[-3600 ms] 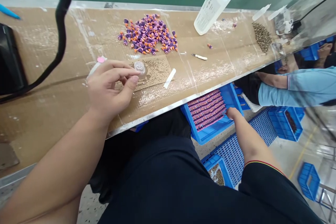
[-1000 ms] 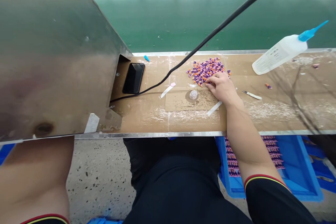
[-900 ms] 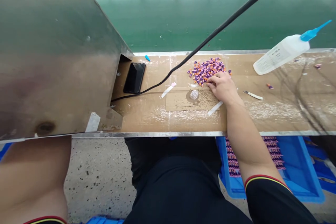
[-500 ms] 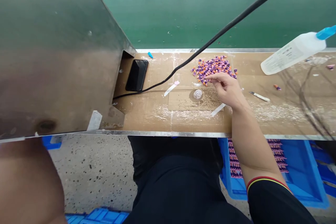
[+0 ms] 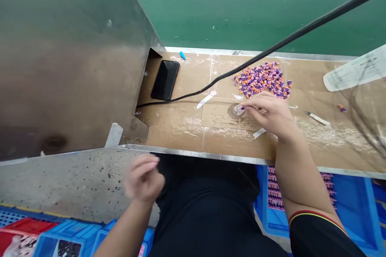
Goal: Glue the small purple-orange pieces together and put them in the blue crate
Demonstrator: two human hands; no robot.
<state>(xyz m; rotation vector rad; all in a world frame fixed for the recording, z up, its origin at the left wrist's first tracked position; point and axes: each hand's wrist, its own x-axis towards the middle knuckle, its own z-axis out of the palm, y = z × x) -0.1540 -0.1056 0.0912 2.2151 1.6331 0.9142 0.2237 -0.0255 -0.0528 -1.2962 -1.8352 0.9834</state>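
Note:
My right hand (image 5: 269,113) is closed in a pinch on a small purple piece (image 5: 242,108). Its fingertips are right at a small clear round container (image 5: 237,110) on a wet cardboard patch (image 5: 217,117); whether the piece touches the container I cannot tell. Just beyond that hand lies a heap of small purple, pink and orange pieces (image 5: 262,78). My left hand (image 5: 145,178), blurred, hovers over the floor in front of the bench edge with its fingers curled in. What it holds, if anything, does not show.
A black cable (image 5: 271,48) slants across the bench. Around it are a phone (image 5: 165,80), a blue cap (image 5: 182,55), a white strip (image 5: 206,100), a small knife (image 5: 317,118) and a white bottle (image 5: 356,70). A metal housing (image 5: 75,68) stands left; a blue crate (image 5: 356,204) sits below.
My right hand has moved from the heap to the clear container, with a purple piece in its fingertips. My left hand has come into view at lower left. The camera view has shifted.

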